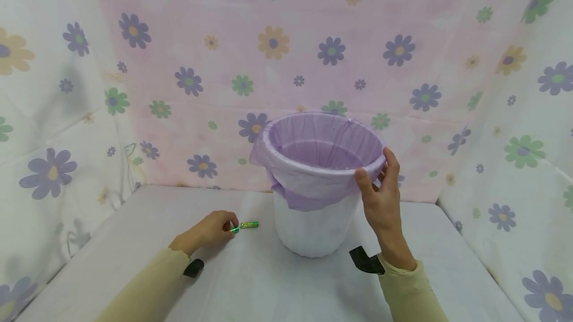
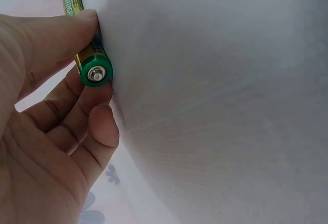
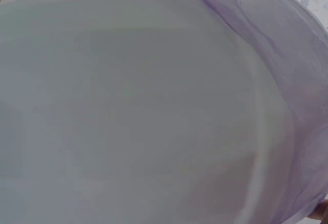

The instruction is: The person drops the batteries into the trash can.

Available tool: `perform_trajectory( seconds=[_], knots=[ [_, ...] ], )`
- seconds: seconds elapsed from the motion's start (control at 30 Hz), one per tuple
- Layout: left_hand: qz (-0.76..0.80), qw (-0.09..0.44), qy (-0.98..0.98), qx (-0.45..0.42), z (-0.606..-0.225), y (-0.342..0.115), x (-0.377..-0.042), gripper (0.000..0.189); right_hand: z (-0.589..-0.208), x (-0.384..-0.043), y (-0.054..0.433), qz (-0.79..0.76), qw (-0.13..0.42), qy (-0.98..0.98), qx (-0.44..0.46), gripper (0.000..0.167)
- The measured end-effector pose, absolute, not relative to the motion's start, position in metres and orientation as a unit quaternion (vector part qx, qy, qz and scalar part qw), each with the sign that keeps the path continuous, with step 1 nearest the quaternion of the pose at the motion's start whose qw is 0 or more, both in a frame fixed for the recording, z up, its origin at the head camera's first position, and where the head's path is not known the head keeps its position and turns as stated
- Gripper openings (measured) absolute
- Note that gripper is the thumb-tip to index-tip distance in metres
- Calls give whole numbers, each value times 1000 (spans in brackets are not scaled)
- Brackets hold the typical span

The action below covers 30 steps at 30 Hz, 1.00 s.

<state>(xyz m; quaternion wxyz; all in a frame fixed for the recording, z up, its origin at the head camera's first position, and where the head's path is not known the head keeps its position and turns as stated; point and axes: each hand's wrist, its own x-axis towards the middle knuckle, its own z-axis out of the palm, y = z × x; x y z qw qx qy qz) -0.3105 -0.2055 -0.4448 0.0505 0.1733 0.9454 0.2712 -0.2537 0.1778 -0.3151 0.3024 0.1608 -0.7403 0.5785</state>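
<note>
A white bin (image 1: 313, 235) stands upright on the white-covered table. Its purple liner bag (image 1: 309, 195) is folded over the rim and hangs down outside. My right hand (image 1: 382, 200) grips the rim at the near right, thumb outside. Left of the bin, my left hand (image 1: 208, 230) pinches a green and gold battery (image 2: 95, 70) between thumb and fingers, its metal terminal facing the left wrist camera. A second green battery (image 1: 249, 224) lies on the table just beyond those fingertips. In the right wrist view the bin's wall (image 3: 143, 106) fills most of the picture.
A flower-printed curtain (image 1: 215, 128) closes off the back, with similar cloth (image 1: 488, 187) on both sides. The white tabletop (image 1: 255, 282) runs in front of and around the bin. Black wrist mounts (image 1: 364, 261) sit at both sleeves.
</note>
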Motion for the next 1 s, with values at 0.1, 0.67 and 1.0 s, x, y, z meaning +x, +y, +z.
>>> perform_trajectory(
  seconds=[0.1,0.67,1.0],
  knots=[
    [270,54,946,171,-444,-206,-308,18,-315,-253,177,579,303,-740,161,72],
    [224,-5,934,278,-420,-199,-283,17,-314,-252,178,578,301,-742,157,72],
    [217,-20,919,328,-377,-186,-255,19,-315,-252,177,576,300,-744,154,72]
  ],
)
